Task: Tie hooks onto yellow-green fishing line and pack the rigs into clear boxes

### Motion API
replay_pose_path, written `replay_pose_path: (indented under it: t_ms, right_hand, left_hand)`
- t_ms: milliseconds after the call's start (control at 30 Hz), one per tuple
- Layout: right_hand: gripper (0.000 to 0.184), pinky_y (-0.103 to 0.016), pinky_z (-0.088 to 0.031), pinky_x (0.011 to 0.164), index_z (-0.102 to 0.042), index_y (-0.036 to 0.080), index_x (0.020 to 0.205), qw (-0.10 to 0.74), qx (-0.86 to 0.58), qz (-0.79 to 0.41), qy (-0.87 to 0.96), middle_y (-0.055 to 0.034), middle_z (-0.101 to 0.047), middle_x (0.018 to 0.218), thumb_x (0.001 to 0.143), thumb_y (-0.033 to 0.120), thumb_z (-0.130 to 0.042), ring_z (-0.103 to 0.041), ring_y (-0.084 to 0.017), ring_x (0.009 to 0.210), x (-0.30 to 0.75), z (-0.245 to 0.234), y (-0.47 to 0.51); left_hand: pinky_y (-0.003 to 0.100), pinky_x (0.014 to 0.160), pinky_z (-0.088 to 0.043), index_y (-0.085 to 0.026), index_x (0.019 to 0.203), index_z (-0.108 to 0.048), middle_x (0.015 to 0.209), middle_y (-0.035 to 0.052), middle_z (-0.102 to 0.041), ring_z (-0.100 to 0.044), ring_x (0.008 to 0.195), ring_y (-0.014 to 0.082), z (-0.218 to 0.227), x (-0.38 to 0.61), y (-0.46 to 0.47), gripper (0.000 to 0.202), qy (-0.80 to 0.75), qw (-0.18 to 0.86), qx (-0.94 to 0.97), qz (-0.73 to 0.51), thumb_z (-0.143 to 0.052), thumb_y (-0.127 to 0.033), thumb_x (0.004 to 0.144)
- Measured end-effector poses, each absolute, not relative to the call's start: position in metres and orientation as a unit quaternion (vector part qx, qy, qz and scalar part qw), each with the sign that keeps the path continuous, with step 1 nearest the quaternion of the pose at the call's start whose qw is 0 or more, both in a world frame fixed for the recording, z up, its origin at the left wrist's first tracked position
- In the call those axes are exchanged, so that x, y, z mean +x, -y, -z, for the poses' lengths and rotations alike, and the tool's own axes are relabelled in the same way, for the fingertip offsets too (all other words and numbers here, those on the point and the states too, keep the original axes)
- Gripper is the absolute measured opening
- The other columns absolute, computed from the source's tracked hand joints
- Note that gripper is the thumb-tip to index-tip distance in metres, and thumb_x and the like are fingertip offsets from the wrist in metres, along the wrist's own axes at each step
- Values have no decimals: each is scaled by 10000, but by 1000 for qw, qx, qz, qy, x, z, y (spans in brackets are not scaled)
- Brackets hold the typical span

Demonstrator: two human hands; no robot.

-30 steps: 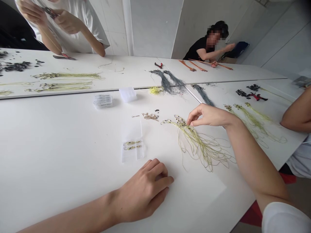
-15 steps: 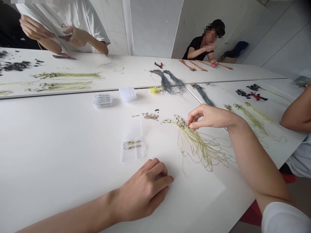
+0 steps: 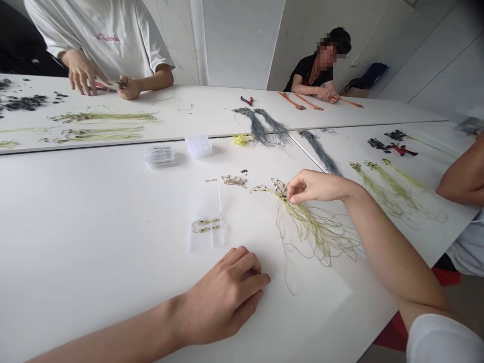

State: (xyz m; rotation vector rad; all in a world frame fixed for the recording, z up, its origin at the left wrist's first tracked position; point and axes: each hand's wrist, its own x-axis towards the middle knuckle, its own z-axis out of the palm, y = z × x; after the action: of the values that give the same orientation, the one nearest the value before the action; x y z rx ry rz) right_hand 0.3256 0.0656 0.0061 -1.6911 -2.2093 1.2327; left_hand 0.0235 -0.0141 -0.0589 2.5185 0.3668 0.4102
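My right hand (image 3: pixel 312 187) pinches with thumb and forefinger at the near-hook end of a bundle of yellow-green fishing lines (image 3: pixel 315 227). Dark fish hooks (image 3: pixel 278 185) show just left of those fingertips, while the lines fan out in loops across the table. My left hand (image 3: pixel 232 292) rests on the white table with its fingers curled in, and I see nothing in it. Beyond it lies an opened clear plastic box (image 3: pixel 194 242) holding two tied hook rigs (image 3: pixel 206 225). A small heap of brownish metal swivels or clips (image 3: pixel 232 180) sits behind the box.
Two more clear boxes (image 3: pixel 161 157) stand farther back, near a yellow tangle (image 3: pixel 241 139) and grey line bundles (image 3: pixel 260 126). Red-handled pliers (image 3: pixel 403 149) and other line bundles (image 3: pixel 397 186) are at right. Co-workers sit across the table and at right.
My right hand has shifted slightly left along the bundle, and a loop of line now hangs lower toward me. My left hand is unmoved. The co-worker in white has lowered both hands.
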Motion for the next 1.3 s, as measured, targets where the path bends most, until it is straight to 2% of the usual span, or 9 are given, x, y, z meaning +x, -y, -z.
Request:
replay_pose_path:
  t_ms: [300,567,733,933,1100,1300]
  right_hand:
    - [104,-278,-479,646,-680,156,751,64,-562,-444,695,-34,-695,689,738,249,-636,-631,-169,661,320,-1,-68]
    - [139,-287,-495,618,-659,134,832,90,-546,-500,666,-79,-720,723,763,253,-647,-643,-175,639,322,5,-70]
    - [140,-282,-491,635,-673,138,817,95,-535,-512,665,-74,-734,779,741,255,-671,-616,-146,611,321,4,-70]
    - [203,-300,-513,727,-725,133,839,88,-529,-515,669,-69,-735,816,670,244,-738,-665,-190,752,324,5,-74]
    - [213,-295,-516,744,-753,147,873,98,-533,-502,675,-65,-737,881,672,211,-723,-667,-198,810,324,5,-74]
    - [213,-299,-488,730,-761,148,927,109,-526,-483,691,-32,-711,725,760,199,-640,-629,-160,705,320,0,-71]
  left_hand:
    - [347,760,-431,-174,1091,-609,941,89,-527,-453,838,208,59,23,14,285,-141,283,940,-128,-431,-79,889]
    - [347,767,-427,-171,1089,-611,943,88,-523,-442,843,206,60,23,15,282,-141,289,938,-126,-428,-82,895]
    - [351,769,-424,-172,1106,-609,944,87,-520,-435,842,204,60,24,14,291,-142,291,938,-122,-429,-82,896]
    - [354,777,-423,-168,1117,-608,952,87,-519,-434,853,205,59,23,14,296,-145,292,939,-110,-409,-93,910]
    - [358,780,-420,-166,1116,-610,960,90,-516,-430,857,207,60,23,15,297,-145,293,939,-108,-403,-98,913]
    - [357,779,-418,-165,1105,-612,960,90,-515,-433,856,207,60,23,15,294,-146,294,938,-112,-407,-90,908]
